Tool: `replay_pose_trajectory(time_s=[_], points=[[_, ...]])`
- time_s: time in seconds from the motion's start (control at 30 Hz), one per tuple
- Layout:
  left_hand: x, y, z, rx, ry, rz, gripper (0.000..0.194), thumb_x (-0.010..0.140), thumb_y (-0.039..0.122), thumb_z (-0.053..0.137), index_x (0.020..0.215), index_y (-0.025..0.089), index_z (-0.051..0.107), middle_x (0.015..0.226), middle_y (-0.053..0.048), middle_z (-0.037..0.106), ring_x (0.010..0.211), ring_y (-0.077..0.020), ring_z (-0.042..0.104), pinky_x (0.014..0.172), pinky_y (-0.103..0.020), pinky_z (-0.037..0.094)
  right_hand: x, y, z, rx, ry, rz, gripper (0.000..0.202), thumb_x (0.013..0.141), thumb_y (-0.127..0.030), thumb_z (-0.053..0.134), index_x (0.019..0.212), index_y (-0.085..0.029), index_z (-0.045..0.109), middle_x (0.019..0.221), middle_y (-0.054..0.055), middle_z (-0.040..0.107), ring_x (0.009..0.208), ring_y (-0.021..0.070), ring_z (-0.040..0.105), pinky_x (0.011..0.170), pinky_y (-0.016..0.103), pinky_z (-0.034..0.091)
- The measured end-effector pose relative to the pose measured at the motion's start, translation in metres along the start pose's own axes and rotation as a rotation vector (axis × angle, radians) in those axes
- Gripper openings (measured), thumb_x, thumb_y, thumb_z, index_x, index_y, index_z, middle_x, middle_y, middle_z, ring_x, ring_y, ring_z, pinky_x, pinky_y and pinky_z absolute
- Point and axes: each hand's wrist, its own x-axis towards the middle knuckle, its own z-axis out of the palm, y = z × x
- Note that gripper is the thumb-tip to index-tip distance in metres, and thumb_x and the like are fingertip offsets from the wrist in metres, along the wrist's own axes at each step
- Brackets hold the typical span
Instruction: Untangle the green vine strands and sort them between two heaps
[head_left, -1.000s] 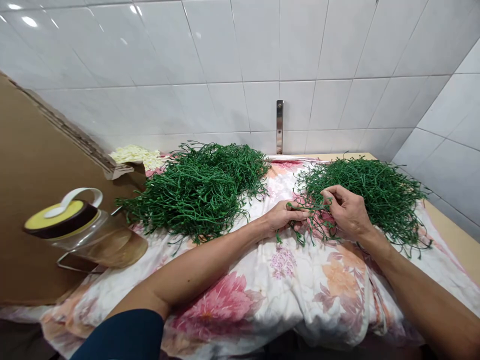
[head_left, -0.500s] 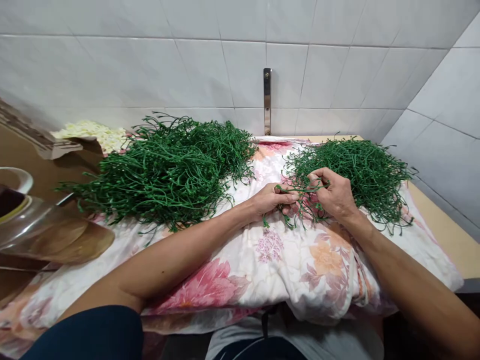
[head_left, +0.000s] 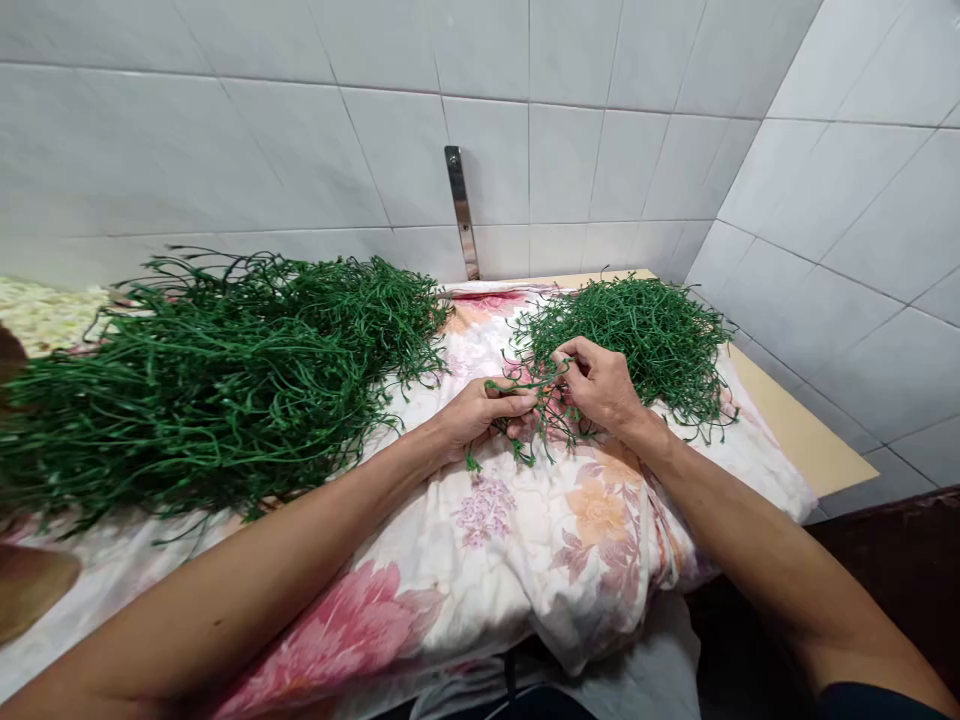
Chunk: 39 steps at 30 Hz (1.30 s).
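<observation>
The white tiled wall (head_left: 285, 160) rises behind my tan tabletop (head_left: 795, 430) and the floral cloth (head_left: 510, 560) spread over it. On the cloth lie 2 tangles of green stems, the bigger heap (head_left: 225, 370) to my left and the smaller heap (head_left: 637, 330) just beyond my right hand (head_left: 598, 378). That hand is curled nearly closed, thumb and forefinger pinching a green sprig (head_left: 536, 382); my left hand (head_left: 484, 412), likewise almost closed, grips its other end. The sprig spans the space between my 2 hands.
</observation>
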Motion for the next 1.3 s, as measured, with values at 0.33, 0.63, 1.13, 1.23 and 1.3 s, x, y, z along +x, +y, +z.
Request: replay_pose_trajectory(time_s=[0.33,0.63,1.13,1.23,1.3], points=[[0.0,0.0,-0.002,-0.018,0.001,-0.008,0.03,0.078,0.036,0.082,0.074,0.011,0.066,0.062,0.0,0.058,0.052,-0.0078,0.049,0.056,-0.023,0.041,-0.001,0.0,0.003,0.032,-0.032,0.015,0.016,0.096,-0.027,0.054,0.09,-0.019,0.067,0.072,-0.001,0.068,0.064,0.0145,0.065,0.062,0.025,0.044],[-0.001,-0.001,-0.002,-0.041,-0.03,0.026,0.031,0.076,0.035,0.083,0.07,0.012,0.063,0.062,0.0,0.058,0.052,-0.0077,0.048,0.055,-0.023,0.038,0.0,-0.002,-0.006,-0.006,-0.011,-0.001,0.019,0.098,-0.032,0.056,0.092,-0.019,0.068,0.073,0.001,0.07,0.064,0.0153,0.065,0.062,0.026,0.045],[-0.003,0.001,0.003,-0.108,0.042,-0.01,0.043,0.061,0.036,0.092,0.085,0.009,0.07,0.062,-0.001,0.061,0.049,-0.0075,0.05,0.05,-0.024,0.037,0.007,0.001,-0.022,0.033,0.229,0.056,0.022,0.098,-0.04,0.061,0.102,-0.02,0.068,0.08,0.004,0.074,0.063,0.0149,0.064,0.057,0.025,0.047],[-0.002,-0.001,0.0,-0.11,0.005,-0.002,0.041,0.062,0.037,0.092,0.083,0.01,0.069,0.061,0.0,0.059,0.05,-0.0076,0.051,0.051,-0.023,0.038,0.006,0.001,-0.022,0.039,0.219,0.04,0.022,0.097,-0.04,0.062,0.102,-0.019,0.069,0.081,0.004,0.074,0.062,0.015,0.062,0.057,0.026,0.048],[-0.001,-0.002,-0.001,-0.103,-0.021,0.0,0.04,0.064,0.038,0.091,0.081,0.01,0.068,0.067,-0.003,0.063,0.051,-0.0073,0.052,0.053,-0.023,0.04,0.004,-0.002,-0.021,0.035,0.174,0.008,0.021,0.096,-0.038,0.063,0.103,-0.019,0.07,0.085,0.005,0.074,0.066,0.0159,0.063,0.06,0.028,0.05]])
